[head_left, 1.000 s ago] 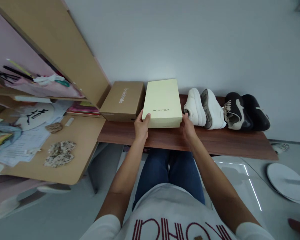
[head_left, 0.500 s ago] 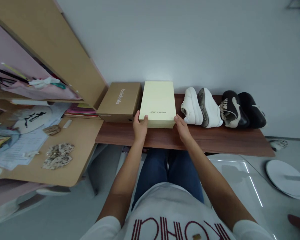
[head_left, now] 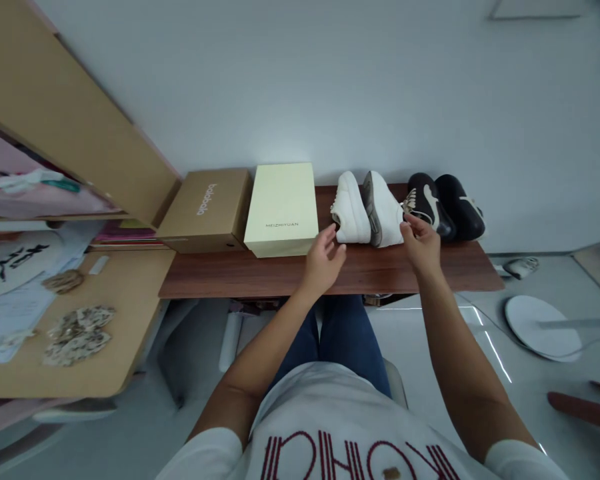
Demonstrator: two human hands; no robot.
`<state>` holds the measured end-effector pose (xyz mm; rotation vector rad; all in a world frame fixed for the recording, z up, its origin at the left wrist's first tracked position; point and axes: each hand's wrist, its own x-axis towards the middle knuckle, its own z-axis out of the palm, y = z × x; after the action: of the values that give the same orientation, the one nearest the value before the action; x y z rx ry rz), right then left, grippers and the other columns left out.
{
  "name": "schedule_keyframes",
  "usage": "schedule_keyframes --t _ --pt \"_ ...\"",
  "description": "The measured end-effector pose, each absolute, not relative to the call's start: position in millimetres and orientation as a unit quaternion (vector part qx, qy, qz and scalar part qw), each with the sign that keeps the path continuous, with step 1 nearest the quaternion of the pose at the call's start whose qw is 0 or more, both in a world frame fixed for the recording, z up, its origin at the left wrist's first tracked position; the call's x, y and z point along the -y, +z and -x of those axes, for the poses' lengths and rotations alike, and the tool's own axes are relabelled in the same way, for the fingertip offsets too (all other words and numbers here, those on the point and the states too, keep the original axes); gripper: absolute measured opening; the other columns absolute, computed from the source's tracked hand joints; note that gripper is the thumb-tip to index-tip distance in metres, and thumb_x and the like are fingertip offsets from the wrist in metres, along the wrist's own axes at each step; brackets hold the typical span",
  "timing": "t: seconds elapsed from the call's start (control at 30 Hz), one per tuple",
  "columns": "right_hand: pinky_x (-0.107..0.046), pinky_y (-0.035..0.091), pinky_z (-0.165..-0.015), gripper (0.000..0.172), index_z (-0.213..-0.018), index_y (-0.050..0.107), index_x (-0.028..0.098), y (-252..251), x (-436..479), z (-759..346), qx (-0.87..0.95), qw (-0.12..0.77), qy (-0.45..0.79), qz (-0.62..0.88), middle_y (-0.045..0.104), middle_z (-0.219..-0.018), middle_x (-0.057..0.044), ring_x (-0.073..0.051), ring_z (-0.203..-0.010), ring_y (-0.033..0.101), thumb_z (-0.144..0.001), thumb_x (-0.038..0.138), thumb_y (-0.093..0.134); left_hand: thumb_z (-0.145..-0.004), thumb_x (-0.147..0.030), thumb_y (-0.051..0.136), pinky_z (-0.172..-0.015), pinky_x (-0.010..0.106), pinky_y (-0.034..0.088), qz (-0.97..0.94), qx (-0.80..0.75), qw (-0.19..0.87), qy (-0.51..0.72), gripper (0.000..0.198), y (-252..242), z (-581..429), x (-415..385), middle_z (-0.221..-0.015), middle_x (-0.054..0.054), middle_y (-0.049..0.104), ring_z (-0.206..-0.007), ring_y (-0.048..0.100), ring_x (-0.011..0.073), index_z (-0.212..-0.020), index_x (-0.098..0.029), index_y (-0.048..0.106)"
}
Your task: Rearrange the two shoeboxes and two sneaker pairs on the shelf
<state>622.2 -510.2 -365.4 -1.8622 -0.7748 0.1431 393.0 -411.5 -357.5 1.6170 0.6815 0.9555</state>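
A pale yellow shoe box (head_left: 281, 205) lies on a dark wooden shelf (head_left: 330, 272), beside a brown cardboard shoe box (head_left: 203, 208). A pair of white sneakers (head_left: 367, 208) stands to its right, one upright and one tipped on its side. My left hand (head_left: 324, 257) hovers open just in front of the left white sneaker, holding nothing. My right hand (head_left: 421, 241) is at the right edge of the tipped white sneaker, fingers loosely curled and apart, next to a pair of black shoes (head_left: 445, 205).
A light wooden desk (head_left: 105, 313) at the left carries papers and patterned fabric pieces (head_left: 77, 325). A slanted wooden panel (head_left: 80, 127) rises above it. A white round base (head_left: 543, 319) sits on the floor at the right. A grey wall runs behind the shelf.
Both hands have let go of the yellow box, which now rests against the brown box, and moved right to the white sneakers. The view has shifted right.
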Motion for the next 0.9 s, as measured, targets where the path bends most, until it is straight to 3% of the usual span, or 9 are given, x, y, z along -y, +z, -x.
schedule_keyframes --t 0.1,0.17,0.27,0.37,0.47,0.57,0.77,0.9 --pt "-0.049 0.052 -0.1 0.07 -0.125 0.068 0.009 -379 519 -653 0.284 0.473 0.088 0.829 0.072 -0.117 -0.018 -0.03 -0.103 0.068 -0.079 0.062 0.064 -0.086 -0.03 0.071 -0.115 0.045 0.044 -0.662 -0.352 0.563 0.348 0.072 -381 -427 414 -0.161 0.017 0.036 -0.148 0.04 0.0309 -0.151 -0.021 0.042" --pt "-0.047 0.052 -0.098 0.071 -0.123 0.069 0.008 -386 519 -664 0.298 0.447 0.139 0.832 0.073 -0.111 -0.016 -0.029 -0.1 0.068 -0.076 0.061 0.068 -0.083 -0.028 0.074 -0.111 0.043 0.047 -0.641 -0.4 0.566 0.331 0.078 -393 -447 408 -0.162 0.021 0.033 -0.147 0.04 0.0317 -0.152 -0.016 0.039" --pt "-0.046 0.052 -0.094 0.069 -0.116 0.069 0.011 -393 514 -671 0.341 0.429 0.17 0.819 0.073 -0.102 -0.013 -0.026 -0.092 0.065 -0.071 0.063 0.072 -0.079 -0.025 0.078 -0.106 0.039 0.05 -0.625 -0.422 0.57 0.326 0.076 -401 -466 394 -0.15 0.024 0.049 -0.136 0.053 0.0298 -0.146 -0.011 0.044" --pt "-0.043 0.053 -0.086 0.06 -0.102 0.068 0.015 -395 508 -673 0.37 0.451 0.208 0.785 0.071 -0.093 -0.009 -0.023 -0.084 0.062 -0.069 0.065 0.073 -0.074 -0.024 0.083 -0.101 0.038 0.051 -0.628 -0.425 0.57 0.316 0.063 -399 -473 383 -0.127 0.018 0.068 -0.118 0.065 0.0272 -0.13 -0.01 0.057" --pt "-0.038 0.053 -0.078 0.057 -0.097 0.063 0.018 -391 504 -673 0.395 0.479 0.252 0.742 0.066 -0.081 -0.002 -0.019 -0.074 0.057 -0.069 0.067 0.072 -0.074 -0.026 0.083 -0.093 0.037 0.053 -0.653 -0.421 0.557 0.292 0.048 -391 -473 377 -0.112 0.012 0.073 -0.105 0.068 0.0256 -0.115 -0.013 0.063" --pt "-0.039 0.053 -0.079 0.055 -0.1 0.062 0.018 -375 502 -674 0.446 0.46 0.227 0.734 0.066 -0.082 -0.002 -0.02 -0.074 0.059 -0.074 0.066 0.069 -0.075 -0.027 0.082 -0.092 0.038 0.052 -0.719 -0.405 0.49 0.281 0.047 -376 -472 372 -0.114 0.012 0.072 -0.106 0.067 0.0273 -0.116 -0.015 0.062" --pt "-0.041 0.051 -0.088 0.043 -0.119 0.064 0.019 -328 497 -666 0.502 0.215 0.045 0.837 0.073 -0.104 -0.013 -0.032 -0.099 0.067 -0.084 0.044 0.069 -0.082 -0.019 0.074 -0.101 0.046 0.047 -0.858 -0.35 0.31 0.216 0.04 -341 -476 369 -0.118 0.018 0.069 -0.117 0.062 0.0345 -0.119 -0.014 0.06" --pt "-0.041 0.051 -0.086 0.044 -0.128 0.061 0.019 -312 485 -647 0.517 0.092 0.017 0.851 0.074 -0.107 -0.016 -0.034 -0.102 0.069 -0.09 0.041 0.065 -0.084 -0.012 0.068 -0.102 0.048 0.047 -0.899 -0.319 0.246 0.173 0.033 -333 -481 372 -0.123 0.019 0.066 -0.123 0.057 0.0361 -0.117 -0.015 0.061"
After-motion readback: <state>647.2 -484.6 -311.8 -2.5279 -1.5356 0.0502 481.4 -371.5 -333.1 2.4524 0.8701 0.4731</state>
